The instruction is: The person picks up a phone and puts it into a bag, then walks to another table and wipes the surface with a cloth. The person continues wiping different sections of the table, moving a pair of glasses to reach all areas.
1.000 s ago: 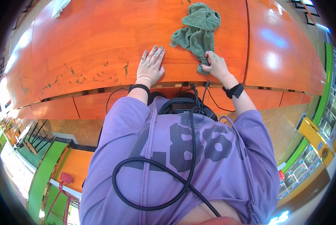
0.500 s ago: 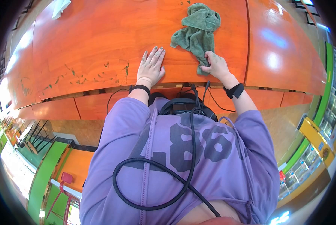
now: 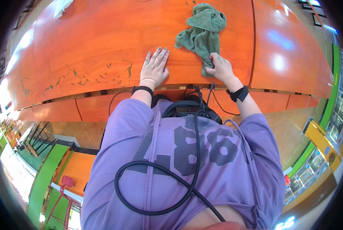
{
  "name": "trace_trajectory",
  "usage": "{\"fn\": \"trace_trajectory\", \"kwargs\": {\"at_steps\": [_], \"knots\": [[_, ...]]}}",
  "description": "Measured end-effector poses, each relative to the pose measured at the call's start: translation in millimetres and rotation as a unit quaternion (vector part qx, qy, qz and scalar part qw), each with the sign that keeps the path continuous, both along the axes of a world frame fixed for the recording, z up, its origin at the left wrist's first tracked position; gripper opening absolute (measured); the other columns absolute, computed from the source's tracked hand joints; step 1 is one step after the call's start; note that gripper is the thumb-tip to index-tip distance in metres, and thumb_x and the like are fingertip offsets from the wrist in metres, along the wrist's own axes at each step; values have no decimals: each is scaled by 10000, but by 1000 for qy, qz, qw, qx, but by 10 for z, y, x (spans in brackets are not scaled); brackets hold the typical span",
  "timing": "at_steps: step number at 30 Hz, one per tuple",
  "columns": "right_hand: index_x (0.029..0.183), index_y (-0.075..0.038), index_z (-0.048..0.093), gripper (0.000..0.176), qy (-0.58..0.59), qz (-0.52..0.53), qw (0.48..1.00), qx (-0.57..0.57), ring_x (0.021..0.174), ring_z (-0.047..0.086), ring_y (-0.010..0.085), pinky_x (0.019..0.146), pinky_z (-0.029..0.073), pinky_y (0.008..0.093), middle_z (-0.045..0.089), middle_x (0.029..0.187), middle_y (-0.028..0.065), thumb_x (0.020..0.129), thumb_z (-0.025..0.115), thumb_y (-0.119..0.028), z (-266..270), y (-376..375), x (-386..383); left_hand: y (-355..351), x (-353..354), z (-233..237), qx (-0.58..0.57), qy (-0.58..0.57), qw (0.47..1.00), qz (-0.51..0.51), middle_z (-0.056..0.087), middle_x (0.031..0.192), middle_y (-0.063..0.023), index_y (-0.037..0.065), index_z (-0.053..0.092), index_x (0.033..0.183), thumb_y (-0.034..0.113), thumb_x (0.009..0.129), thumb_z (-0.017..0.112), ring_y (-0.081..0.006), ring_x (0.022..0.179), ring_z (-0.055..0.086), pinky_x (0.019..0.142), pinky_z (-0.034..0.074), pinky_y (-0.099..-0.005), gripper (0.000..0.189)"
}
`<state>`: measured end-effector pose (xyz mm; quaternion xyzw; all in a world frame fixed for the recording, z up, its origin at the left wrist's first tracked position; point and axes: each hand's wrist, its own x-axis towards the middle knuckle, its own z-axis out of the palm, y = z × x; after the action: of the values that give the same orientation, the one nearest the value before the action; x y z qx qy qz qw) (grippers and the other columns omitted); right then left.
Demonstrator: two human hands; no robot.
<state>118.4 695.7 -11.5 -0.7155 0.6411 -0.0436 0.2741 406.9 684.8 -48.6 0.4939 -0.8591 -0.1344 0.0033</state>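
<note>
A crumpled green cloth (image 3: 206, 30) lies on the orange tabletop (image 3: 102, 34), its narrow end trailing toward the near edge. My right hand (image 3: 220, 68) pinches that narrow end between thumb and fingers. To the left of the cloth, my left hand (image 3: 155, 68) rests flat on the table, fingers stretched out and holding nothing. Dark scuff marks (image 3: 79, 78) spread over the table surface left of my left hand.
A piece of white paper or tissue (image 3: 62, 7) lies at the far left of the table. Black cables (image 3: 196, 153) loop over my front and run below the table edge. A red stool (image 3: 66, 191) stands lower left.
Almost nothing differs. The cloth and my right hand look shifted very slightly to the right, with the pinch kept; my left hand stays in place.
</note>
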Motion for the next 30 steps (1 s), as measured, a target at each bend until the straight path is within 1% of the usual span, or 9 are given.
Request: {"fn": "trace_trajectory", "kwargs": {"at_steps": [8, 11, 15, 18, 21, 23, 24, 27, 30], "knots": [[960, -106, 488, 322, 20, -45, 998, -38, 808, 601, 321, 664, 475, 417, 612, 869, 119, 700, 652, -199, -120, 37, -68, 2, 18, -14, -1, -7, 1000, -3, 282, 1459, 6, 142, 314, 1398, 285, 805, 524, -164, 1374, 203, 1136, 145, -411, 645], [934, -92, 491, 286, 30, -101, 994, -32, 774, 595, 323, 653, 463, 417, 601, 836, 122, 700, 639, -165, -36, 109, -334, 5, 15, -3, 6, -9, 1000, -1, 275, 1464, 9, 145, 306, 1403, 288, 809, 517, -159, 1376, 199, 1137, 140, -408, 646], [929, -77, 509, 268, 27, -154, 988, -12, 683, 575, 269, 614, 452, 367, 561, 733, 114, 698, 639, -114, -16, 338, -815, -7, 0, 27, 7, -25, 1000, -1, 276, 1467, 18, 149, 326, 1397, 308, 821, 489, -145, 1379, 189, 1142, 132, -397, 620], [924, -62, 531, 249, 5, -183, 983, -16, 613, 542, 214, 571, 444, 320, 517, 659, 101, 708, 652, -90, -15, 548, -865, -3, 5, 6, 10, -22, 1000, 1, 277, 1467, 18, 150, 326, 1398, 310, 821, 492, -145, 1377, 194, 1142, 133, -399, 621], [949, -56, 523, 253, -90, -112, 989, 26, 609, 546, 227, 573, 450, 336, 516, 660, 98, 737, 653, -104, 12, 671, -603, 1, 5, -3, 6, -14, 1000, 3, 283, 1464, 18, 150, 329, 1396, 307, 819, 497, -146, 1373, 207, 1140, 138, -402, 622], [984, -54, 514, 265, -114, -79, 989, 52, 625, 563, 256, 583, 458, 357, 535, 677, 99, 764, 648, -112, -3, 666, -275, 2, 2, 9, 4, -14, 1000, 3, 286, 1462, 17, 150, 331, 1395, 304, 816, 501, -147, 1370, 215, 1139, 141, -404, 622], [980, -63, 502, 253, -95, -58, 992, 53, 676, 591, 306, 595, 466, 393, 573, 718, 116, 786, 637, -153, 13, 603, -124, 4, -2, 14, 5, -14, 1000, 3, 287, 1462, 17, 150, 332, 1395, 302, 815, 503, -148, 1369, 216, 1139, 142, -404, 623], [938, -69, 498, 228, -48, -36, 997, -53, 730, 598, 344, 607, 471, 427, 603, 765, 132, 802, 622, -203, -119, 411, 90, -2, 2, 7, 4, -13, 1000, 3, 290, 1460, 16, 149, 333, 1393, 300, 812, 507, -149, 1369, 219, 1138, 145, -405, 625], [896, -68, 484, 210, -27, -79, 995, -53, 752, 595, 365, 614, 471, 447, 612, 792, 149, 822, 605, -223, -172, 121, 120, 3, 7, -11, 1, -8, 1000, 4, 295, 1457, 14, 148, 335, 1392, 297, 810, 507, -150, 1368, 219, 1137, 150, -407, 625]]}}
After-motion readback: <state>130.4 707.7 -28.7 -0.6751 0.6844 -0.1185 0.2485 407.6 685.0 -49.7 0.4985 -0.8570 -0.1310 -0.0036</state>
